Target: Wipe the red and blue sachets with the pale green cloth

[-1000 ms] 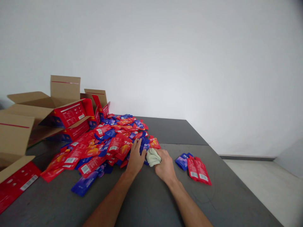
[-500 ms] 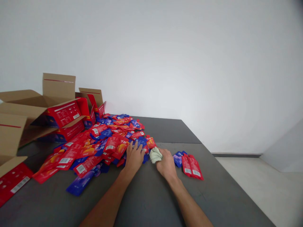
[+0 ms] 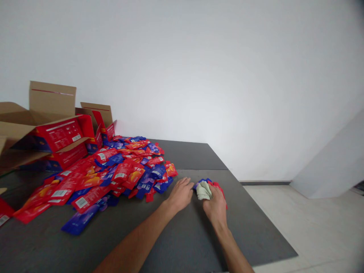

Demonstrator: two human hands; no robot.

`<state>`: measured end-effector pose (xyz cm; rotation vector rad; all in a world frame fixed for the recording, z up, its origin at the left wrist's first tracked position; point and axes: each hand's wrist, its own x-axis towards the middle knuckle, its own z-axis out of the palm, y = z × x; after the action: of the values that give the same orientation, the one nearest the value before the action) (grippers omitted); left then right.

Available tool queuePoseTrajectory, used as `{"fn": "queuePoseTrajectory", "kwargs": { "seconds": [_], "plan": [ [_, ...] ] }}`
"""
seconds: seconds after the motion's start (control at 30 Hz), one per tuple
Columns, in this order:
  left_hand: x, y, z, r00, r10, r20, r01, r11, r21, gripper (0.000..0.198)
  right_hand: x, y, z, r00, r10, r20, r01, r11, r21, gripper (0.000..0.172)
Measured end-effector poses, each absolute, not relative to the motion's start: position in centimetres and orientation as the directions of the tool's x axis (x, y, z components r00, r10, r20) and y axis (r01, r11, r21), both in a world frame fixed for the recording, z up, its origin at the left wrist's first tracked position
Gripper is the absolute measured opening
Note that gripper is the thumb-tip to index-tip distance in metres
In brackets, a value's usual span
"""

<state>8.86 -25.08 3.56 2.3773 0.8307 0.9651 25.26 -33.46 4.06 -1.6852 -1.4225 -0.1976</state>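
My right hand is closed on a crumpled pale cloth, over the small group of blue and red pouches at the right, which it partly hides. To its left, my left hand rests on or just above the dark table, fingers stretched forward and nothing seen in them. The big heap of red and blue pouches spreads to the left of my left hand, apart from it.
Open cardboard boxes with red printed sides stand at the back left, behind the heap. A white wall rises behind the table. Pale floor shows past the table's right edge.
Both hands have moved right, the right one with the cloth onto the small pouch group. My left hand has left the heap's edge. The view has shifted to the right.
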Motion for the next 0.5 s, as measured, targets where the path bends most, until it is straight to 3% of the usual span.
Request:
{"fn": "queuePoseTrajectory", "kwargs": {
  "seconds": [0.1,0.23,0.33,0.5],
  "plan": [
    [11.9,-25.3,3.4,0.688,0.584,0.431,0.284,-0.763,0.581,0.049,26.6,-34.1,4.4,0.340,0.715,0.611,0.870,0.007,-0.493,0.038],
    [14.1,-25.6,2.9,0.738,0.581,0.344,0.344,-0.761,0.550,0.043,27.9,-34.6,4.3,0.353,0.738,0.575,0.873,-0.039,-0.485,0.040],
    [14.2,-26.0,2.7,0.702,0.651,0.289,0.452,-0.721,0.525,0.035,28.3,-34.6,3.9,0.369,0.737,0.567,0.865,-0.048,-0.500,0.039],
    [12.9,-26.6,3.4,0.582,0.776,0.243,0.546,-0.594,0.590,0.034,27.5,-34.3,3.9,0.356,0.751,0.557,0.840,0.005,-0.543,0.036]
  ]
}}
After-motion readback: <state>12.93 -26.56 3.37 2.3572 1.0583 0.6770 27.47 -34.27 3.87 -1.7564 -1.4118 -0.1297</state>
